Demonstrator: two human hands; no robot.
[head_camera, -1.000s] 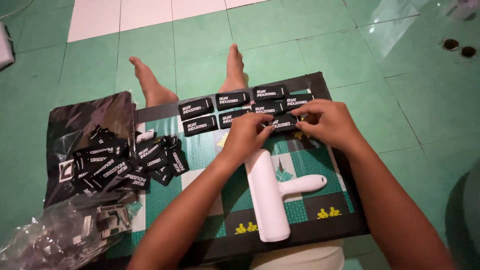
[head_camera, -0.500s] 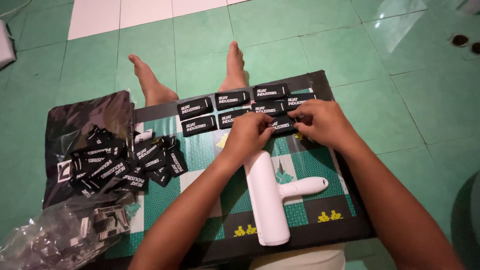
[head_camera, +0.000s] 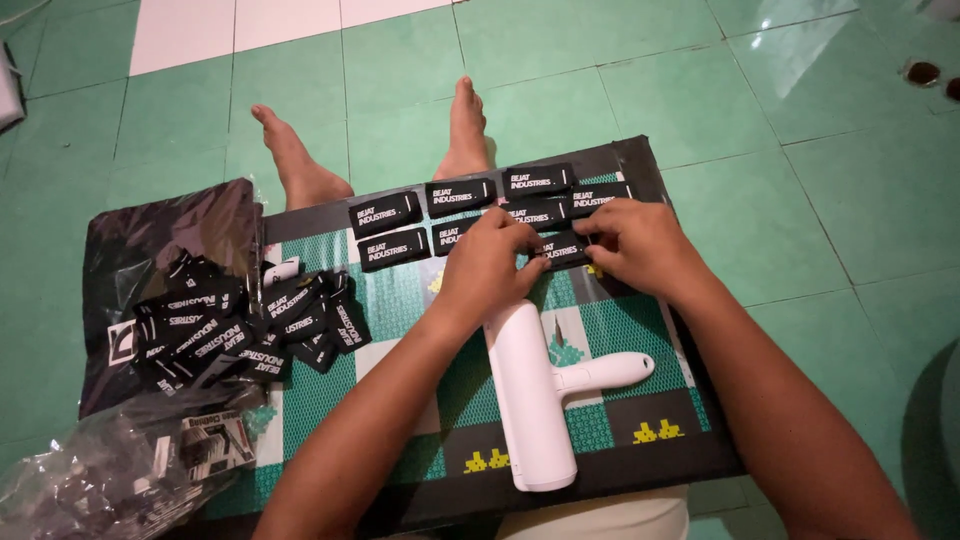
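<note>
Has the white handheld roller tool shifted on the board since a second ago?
No. The white roller tool lies in the same spot on the green patterned board, handle pointing right, as before; both hands work on black labels above it.

left hand (head_camera: 487, 262), right hand (head_camera: 640, 245), fingertips pinched together

Glossy green tiled floor (head_camera: 600, 80) (white tiles (head_camera: 260, 25) at top), light reflecting.

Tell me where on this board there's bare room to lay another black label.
Bare room: the board right of the white roller, and the green strip between the label pile and the left hand. Crowded: the far edge, where label rows lie and both hands, right hand included, work.
</note>
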